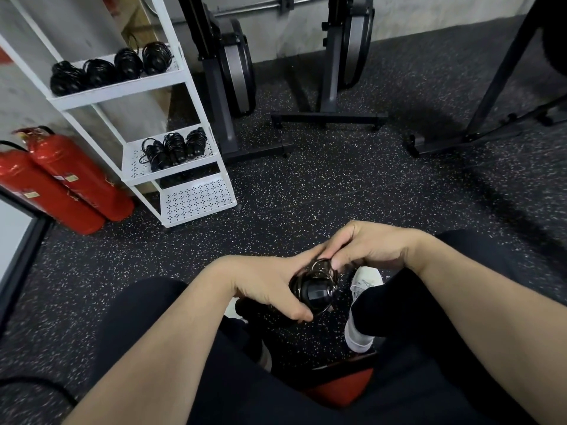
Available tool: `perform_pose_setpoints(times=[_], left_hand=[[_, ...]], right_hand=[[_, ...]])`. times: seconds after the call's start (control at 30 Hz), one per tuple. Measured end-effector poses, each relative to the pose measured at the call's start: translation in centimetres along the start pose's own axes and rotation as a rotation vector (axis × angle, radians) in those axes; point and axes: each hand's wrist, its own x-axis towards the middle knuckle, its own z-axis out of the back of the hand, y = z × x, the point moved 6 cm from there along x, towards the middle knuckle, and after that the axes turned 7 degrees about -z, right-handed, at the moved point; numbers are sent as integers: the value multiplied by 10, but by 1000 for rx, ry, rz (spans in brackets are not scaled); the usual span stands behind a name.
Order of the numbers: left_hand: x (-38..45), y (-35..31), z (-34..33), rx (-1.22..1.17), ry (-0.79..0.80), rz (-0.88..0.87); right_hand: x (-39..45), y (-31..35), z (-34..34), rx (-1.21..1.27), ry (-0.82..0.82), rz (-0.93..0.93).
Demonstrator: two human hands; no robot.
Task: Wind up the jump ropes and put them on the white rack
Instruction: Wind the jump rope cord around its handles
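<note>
we sat low over the speckled rubber floor (352, 185) with both hands together between our knees. our left hand (270, 289) was curled around a black jump rope (316, 291), fingers wrapped under the bundle and thumb along its top, so the rounded end of a handle faced us with thin coils of cord looped around it. our right hand (368, 246) came in from above, its fingertips bent down and pinching the cord loops at the top of the bundle; exactly which fingers held the cord we could not tell. the white rack (184, 75) stood ahead and to the left, well apart from our hands, and it held the finished work in its perforated trays. the upper tray (122, 90) carried 4 wound black ropes (110, 69) set in a row, side by side, touching or nearly so. the middle tray (135, 167) carried 3 more wound ropes (175, 147) clustered toward its back, with a stray loop of cord poking out on the left. the lowest tray (196, 200) showed only its patterned white front, and we could not see into it. 2 red fire extinguishers (61, 179) stood just beside the rack on its left. dark exercise machines (233, 65) stood along the wall behind the rack. a white shoe (363, 289) rested on the floor just past our hands, and a red seat edge (343, 384) showed between our legs.
</note>
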Motion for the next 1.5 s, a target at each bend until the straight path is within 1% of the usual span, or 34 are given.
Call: perform_pose_setpoints(times=[0.1,0.23,0.3,0.43,0.5,0.63,0.73,0.87,1.03,1.13,1.23,1.37,1.5], left_hand=[[2,1,0,-45,-30,-16],[-2,2,4,-217,-88,-81],[-4,1,8,-256,-111,-100],[-6,-5,7,-230,-58,-92],[-5,-9,7,-197,-44,-110],[-2,-15,4,-207,-14,-149],[-5,-17,4,-209,-33,-165],[-8,-15,6,-194,-45,-182],[-5,-11,6,-175,-33,-181],[-4,-8,6,-203,-48,-150],[-5,-8,11,-152,-78,-122],[-4,-12,7,-111,-35,-147],[-2,-16,2,-75,0,-154]], right_hand=[[0,1,-3,37,50,-16],[-3,4,2,38,62,-29],[-3,2,2,53,83,-50],[-2,-4,-8,82,115,-75],[-2,-4,-11,144,131,-45],[0,-3,-14,387,190,6],[1,-1,-19,453,199,-12],[0,2,-24,373,219,-16],[4,-5,-24,371,226,-35],[1,-2,-20,332,197,-51],[1,-2,-13,298,159,-61],[5,-11,-13,247,201,-65],[3,-9,-18,199,198,-82]])
